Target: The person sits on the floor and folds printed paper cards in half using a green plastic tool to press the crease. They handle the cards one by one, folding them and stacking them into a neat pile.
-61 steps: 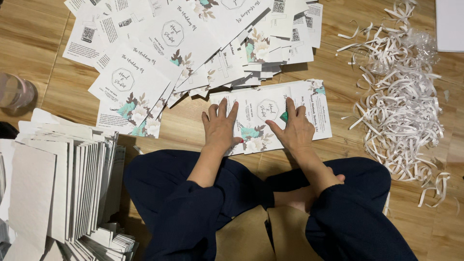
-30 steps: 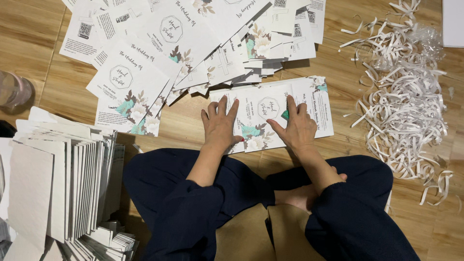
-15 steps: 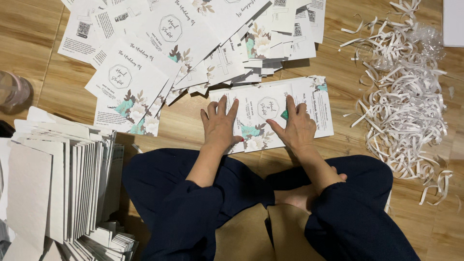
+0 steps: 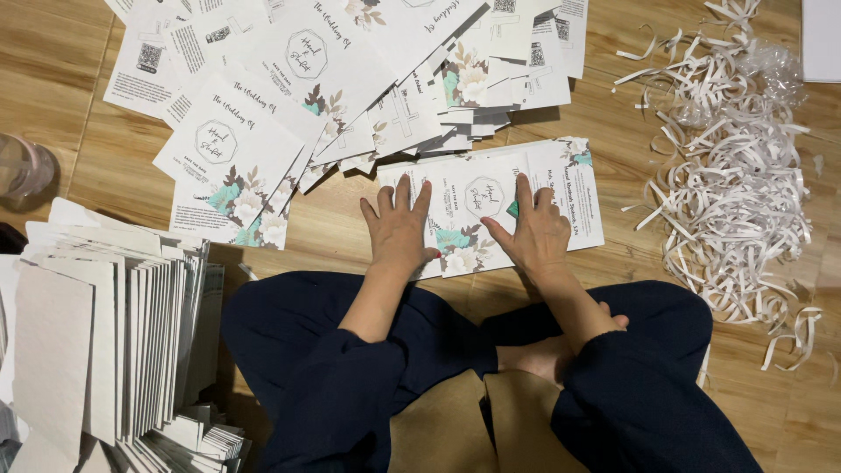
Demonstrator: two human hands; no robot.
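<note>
Almost nothing has moved since the earlier frames: your two hands stay flat on the same printed card, and only the view has drifted a touch.

Your left hand (image 4: 399, 229) lies palm down on the left part of the floral card (image 4: 477, 206), its fingers (image 4: 405, 193) spread wide and straight, gripping nothing, only pressing on the paper. Your right hand (image 4: 536, 232) rests on the card's right half, fingers stretched out toward 12 o'clock with the thumb angled toward 9 o'clock, likewise open and holding nothing. The card sits on the wooden floor (image 4: 53, 96) just ahead of your crossed legs (image 4: 350, 350) in dark trousers, at the centre of the view, and more sheets seem to lie under it, though you cannot tell how many.

At 11 to 12 o'clock from the hands a loose spread of matching printed cards (image 4: 289, 79) fans over the floor, its near edge just beside the card you press. At 3 o'clock, well apart, lies a heap of white paper strips (image 4: 731, 166). At 8 o'clock, beside your left knee, stand rows of plain white envelopes (image 4: 114, 333), packed on edge. A clear cup (image 4: 22, 166) sits at 9 o'clock by the frame's edge.
</note>
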